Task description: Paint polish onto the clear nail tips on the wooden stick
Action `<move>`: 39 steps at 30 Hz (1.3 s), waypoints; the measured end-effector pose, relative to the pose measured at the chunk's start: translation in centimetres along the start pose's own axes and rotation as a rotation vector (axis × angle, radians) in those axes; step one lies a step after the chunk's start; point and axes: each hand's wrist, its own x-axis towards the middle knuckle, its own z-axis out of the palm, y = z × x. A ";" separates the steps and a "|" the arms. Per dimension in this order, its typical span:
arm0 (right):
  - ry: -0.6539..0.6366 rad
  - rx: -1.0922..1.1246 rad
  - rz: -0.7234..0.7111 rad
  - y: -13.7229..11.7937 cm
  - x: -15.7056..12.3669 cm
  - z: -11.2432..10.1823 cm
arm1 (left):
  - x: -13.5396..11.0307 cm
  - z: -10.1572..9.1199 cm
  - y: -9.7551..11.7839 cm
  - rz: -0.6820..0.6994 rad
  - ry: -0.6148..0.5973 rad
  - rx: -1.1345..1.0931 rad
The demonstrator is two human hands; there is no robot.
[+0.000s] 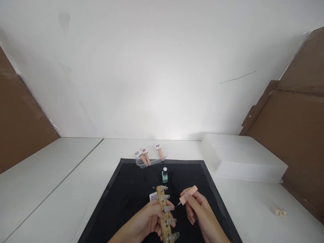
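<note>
My left hand [155, 216] is closed around a wooden nail-tip stand [164, 221], held lengthwise over a black mat. Several clear false nails [167, 209] stick out from its right side. In my right hand [198, 211] is a nail polish brush [188, 195] with a pink handle, pinched between thumb and fingers. Its dark bristle end points down and left, close to the middle false nail; whether it touches cannot be made out. A small printed label [153, 196] shows partly behind the stand. Beyond the stand, a green nail polish bottle [164, 177] with a white cap stands upright.
A clear plastic tray [154, 164] with pink labelled tubes [160, 153] sits at the mat's far edge. The black mat [121, 199] lies on a white table. At the right are a white box [248, 158] and small beige rings [279, 212]. A white wall [157, 84] rises behind.
</note>
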 end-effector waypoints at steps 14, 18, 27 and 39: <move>0.007 0.032 0.023 -0.3 0.0 -0.6 | 0.8 0.7 -0.2 -0.028 0.001 0.007; -0.054 0.090 0.033 -0.6 -0.3 -0.5 | 0.7 0.9 -0.2 -0.034 0.005 0.003; -0.188 0.148 -0.050 -0.8 -0.6 -0.8 | 0.9 1.0 -0.1 -0.051 0.021 -0.038; -0.308 0.062 -0.120 -0.6 -0.4 -0.5 | 0.6 1.1 0.2 -0.050 0.044 -0.062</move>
